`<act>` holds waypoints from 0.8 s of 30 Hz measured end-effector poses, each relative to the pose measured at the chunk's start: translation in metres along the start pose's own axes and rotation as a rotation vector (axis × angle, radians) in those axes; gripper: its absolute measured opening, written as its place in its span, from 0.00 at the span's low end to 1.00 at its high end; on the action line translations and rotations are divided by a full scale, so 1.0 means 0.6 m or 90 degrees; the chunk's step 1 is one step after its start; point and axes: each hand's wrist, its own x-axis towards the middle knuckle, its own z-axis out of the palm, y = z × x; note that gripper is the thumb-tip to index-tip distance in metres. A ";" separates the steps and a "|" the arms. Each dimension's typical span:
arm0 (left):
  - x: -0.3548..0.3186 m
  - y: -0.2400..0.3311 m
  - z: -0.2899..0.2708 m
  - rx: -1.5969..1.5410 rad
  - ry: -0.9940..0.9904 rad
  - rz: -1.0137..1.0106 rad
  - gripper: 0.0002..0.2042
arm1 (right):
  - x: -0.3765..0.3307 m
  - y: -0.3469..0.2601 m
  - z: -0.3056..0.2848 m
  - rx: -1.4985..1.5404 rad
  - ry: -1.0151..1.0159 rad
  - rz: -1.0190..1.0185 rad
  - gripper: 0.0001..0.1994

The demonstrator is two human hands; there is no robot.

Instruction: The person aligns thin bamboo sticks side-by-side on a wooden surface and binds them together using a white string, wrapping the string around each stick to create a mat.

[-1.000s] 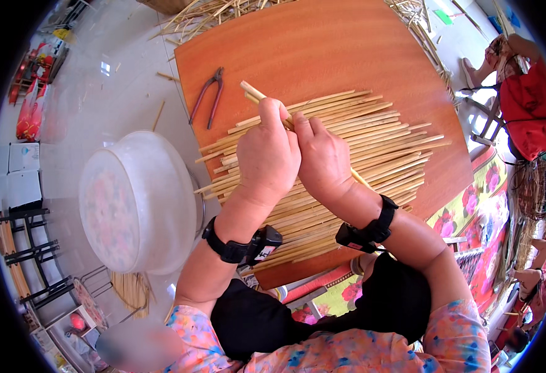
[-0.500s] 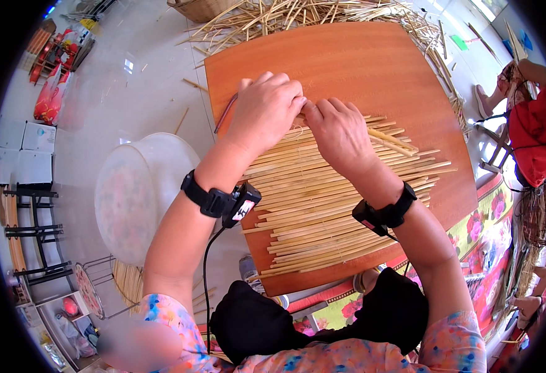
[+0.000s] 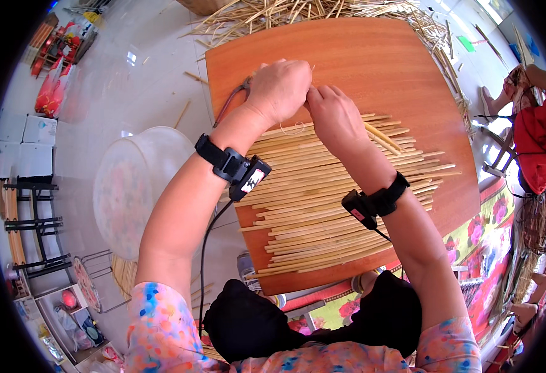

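Note:
Side by side over the far part of the mat, my left hand (image 3: 280, 91) and my right hand (image 3: 337, 118) are both closed, with their fingertips nearly meeting. A thin pale string (image 3: 294, 130) curls in a loop below the left fist, and a fine end sticks up past its knuckles. The pinch itself is mostly hidden behind the fingers. Beneath my hands lies a mat of straw-coloured reed stalks (image 3: 322, 199), laid close in rows and bound by thin cross threads. Two thicker loose stalks (image 3: 382, 138) rest on it beside my right wrist. Pliers with dark red handles (image 3: 228, 105) lie partly behind my left hand.
The mat rests on a brown wooden table (image 3: 360, 56). Loose stalks (image 3: 273, 18) are heaped on the floor beyond it. A translucent round tub (image 3: 123, 193) stands at the left. Another person in red (image 3: 537, 143) sits at the right, near a floral cloth (image 3: 472, 236).
Both hands have moved slightly farther from me, the left one also to the right. More of the pliers and the string loop now shows.

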 end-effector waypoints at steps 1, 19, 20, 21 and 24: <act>0.003 0.003 0.001 0.001 -0.013 -0.013 0.09 | 0.000 0.003 0.001 -0.008 -0.006 0.003 0.03; 0.119 -0.111 -0.028 -0.734 0.133 -0.284 0.09 | -0.020 0.024 0.042 -0.034 -0.087 -0.087 0.06; 0.117 -0.133 -0.027 -0.697 0.148 -0.294 0.09 | -0.023 0.028 0.048 -0.047 -0.098 -0.104 0.06; 0.114 -0.155 -0.027 -0.659 0.163 -0.304 0.09 | -0.026 0.031 0.054 -0.059 -0.108 -0.121 0.05; 0.110 -0.163 -0.022 -0.533 0.120 -0.299 0.08 | -0.034 0.047 0.062 -0.068 -0.107 -0.130 0.05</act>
